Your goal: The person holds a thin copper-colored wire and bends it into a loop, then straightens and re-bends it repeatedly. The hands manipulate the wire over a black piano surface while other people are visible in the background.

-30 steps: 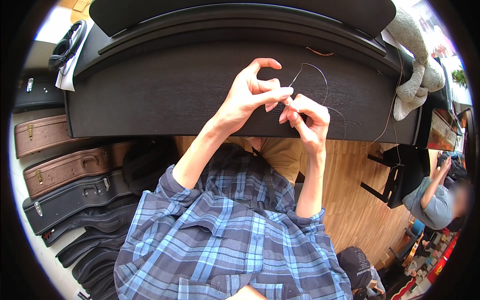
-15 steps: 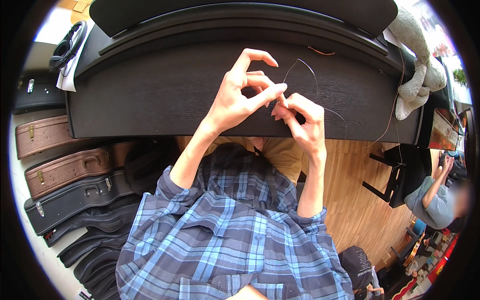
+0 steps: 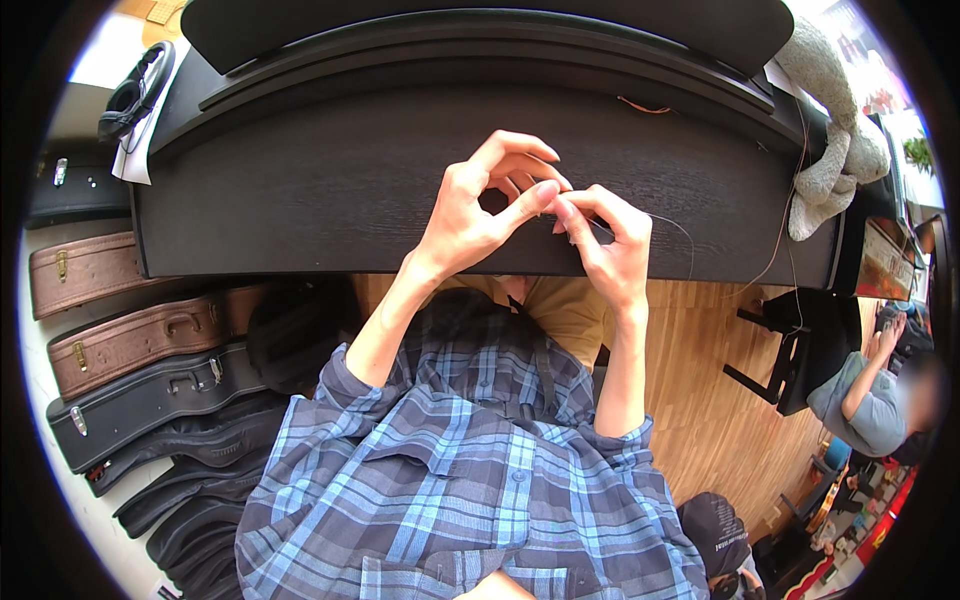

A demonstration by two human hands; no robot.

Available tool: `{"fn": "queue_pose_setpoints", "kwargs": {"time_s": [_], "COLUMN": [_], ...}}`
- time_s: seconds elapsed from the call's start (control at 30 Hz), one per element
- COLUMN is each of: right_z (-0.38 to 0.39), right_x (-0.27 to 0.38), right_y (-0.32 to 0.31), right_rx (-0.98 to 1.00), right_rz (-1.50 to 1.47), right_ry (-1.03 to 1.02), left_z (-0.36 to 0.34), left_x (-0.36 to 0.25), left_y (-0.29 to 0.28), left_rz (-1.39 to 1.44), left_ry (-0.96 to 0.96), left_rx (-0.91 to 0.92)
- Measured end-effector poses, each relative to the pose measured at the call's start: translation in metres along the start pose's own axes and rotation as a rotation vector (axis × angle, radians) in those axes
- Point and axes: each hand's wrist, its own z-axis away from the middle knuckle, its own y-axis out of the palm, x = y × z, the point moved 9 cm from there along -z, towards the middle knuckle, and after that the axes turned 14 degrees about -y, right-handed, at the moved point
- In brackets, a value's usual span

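Observation:
Over the black wood-grained top (image 3: 300, 190) of a piano-like cabinet, my two hands meet fingertip to fingertip. My left hand (image 3: 475, 208) pinches with thumb and fingers, its other fingers curled above. Thumb and forefinger of my right hand (image 3: 612, 245) are pressed together right beside the left fingertips. Between them runs a thin wire-like strand (image 3: 682, 228), mostly hidden by the fingers. Its free part curves out past my right hand and down toward the cabinet's front edge.
A short orange-brown strand (image 3: 645, 106) lies farther back. Grey plush toy (image 3: 850, 160) and long hanging strands (image 3: 778, 255) are at the right, headphones (image 3: 135, 95) at the far left. Instrument cases (image 3: 150, 340) line the left wall. Another person (image 3: 865, 405) sits off to the right beyond a black bench (image 3: 800, 350).
The strand's upright loop above my right hand is no longer seen. My left hand has come slightly down, its raised forefinger lowered and curled toward the right fingertips.

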Motion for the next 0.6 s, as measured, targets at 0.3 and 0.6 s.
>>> {"fn": "queue_pose_setpoints", "kwargs": {"time_s": [0.3, 0.6], "right_z": [0.001, 0.001], "right_x": [-0.001, 0.008], "right_y": [-0.003, -0.02], "right_rx": [0.02, -0.086], "right_rz": [-0.033, 0.173], "right_ry": [-0.001, -0.212], "left_z": [0.0, -0.005], "left_x": [-0.001, 0.014], "left_y": [0.0, -0.015], "left_rz": [-0.054, 0.421], "left_ry": [0.102, -0.036], "left_rx": [-0.043, -0.013]}}
